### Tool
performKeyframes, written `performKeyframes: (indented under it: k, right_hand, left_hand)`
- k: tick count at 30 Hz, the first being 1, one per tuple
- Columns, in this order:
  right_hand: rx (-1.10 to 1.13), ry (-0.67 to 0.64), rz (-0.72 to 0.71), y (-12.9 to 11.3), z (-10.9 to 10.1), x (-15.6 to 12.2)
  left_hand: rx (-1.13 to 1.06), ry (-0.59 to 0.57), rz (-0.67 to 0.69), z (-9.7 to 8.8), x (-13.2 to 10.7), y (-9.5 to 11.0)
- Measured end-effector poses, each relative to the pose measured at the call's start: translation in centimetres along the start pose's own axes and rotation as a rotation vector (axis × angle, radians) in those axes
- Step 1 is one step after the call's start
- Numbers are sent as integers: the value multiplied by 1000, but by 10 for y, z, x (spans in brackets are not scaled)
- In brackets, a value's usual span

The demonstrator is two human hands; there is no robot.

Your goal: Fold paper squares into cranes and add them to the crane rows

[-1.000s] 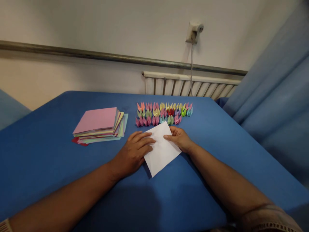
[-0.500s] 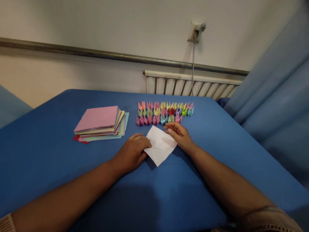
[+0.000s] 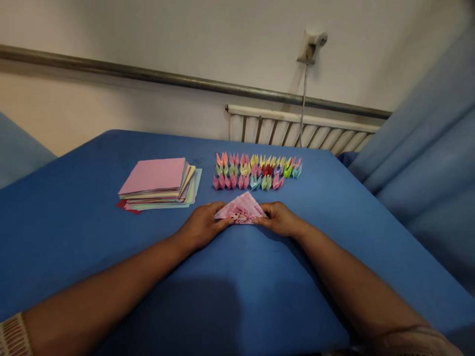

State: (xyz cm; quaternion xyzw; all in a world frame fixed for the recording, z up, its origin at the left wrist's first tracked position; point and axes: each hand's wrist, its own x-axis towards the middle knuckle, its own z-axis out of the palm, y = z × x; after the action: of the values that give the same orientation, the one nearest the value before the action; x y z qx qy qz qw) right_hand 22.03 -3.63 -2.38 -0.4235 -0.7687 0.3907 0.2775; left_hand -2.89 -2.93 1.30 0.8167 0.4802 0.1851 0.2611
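Note:
A sheet of origami paper (image 3: pixel 243 206), folded into a triangle with its point away from me, shows a pink printed pattern on its outer side. My left hand (image 3: pixel 203 222) pinches the left corner, thumb on top near the folded edge. At the right corner, my right hand (image 3: pixel 280 217) grips the same sheet between thumb and fingers. Just beyond the paper stand several rows of small folded paper cranes (image 3: pixel 256 170) in pink, yellow, green, red and blue.
A stack of coloured paper (image 3: pixel 154 176) lies to the left on the blue tabletop (image 3: pixel 74 237). Behind the table are a white radiator (image 3: pixel 274 116), a metal rail (image 3: pixel 166 76) and a wall socket (image 3: pixel 310 47) with a cord. A blue curtain (image 3: pixel 426 158) hangs at right.
The sheet lay opened as a white square; now it is doubled into a triangle with the pink print showing. Both hands have closed on its corners, and the camera view has shifted slightly.

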Motion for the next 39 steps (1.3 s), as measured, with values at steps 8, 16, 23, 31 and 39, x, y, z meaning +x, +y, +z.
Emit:
performKeyframes:
  k: [8, 16, 23, 31, 39]
  right_hand:
    - [81, 152, 132, 12, -2, 6]
    - [274, 300, 136, 0, -2, 9]
    - [643, 243, 200, -12, -9, 7]
    - [805, 156, 190, -11, -11, 3]
    - [937, -12, 332, -9, -19, 1]
  left_hand:
    - [-19, 13, -77, -8, 5, -9]
    - [-336, 63, -131, -10, 3, 6]
    - [-764, 129, -247, -9, 1, 15]
    - [-812, 163, -264, -10, -1, 19]
    - [-264, 300, 264, -17, -13, 16]
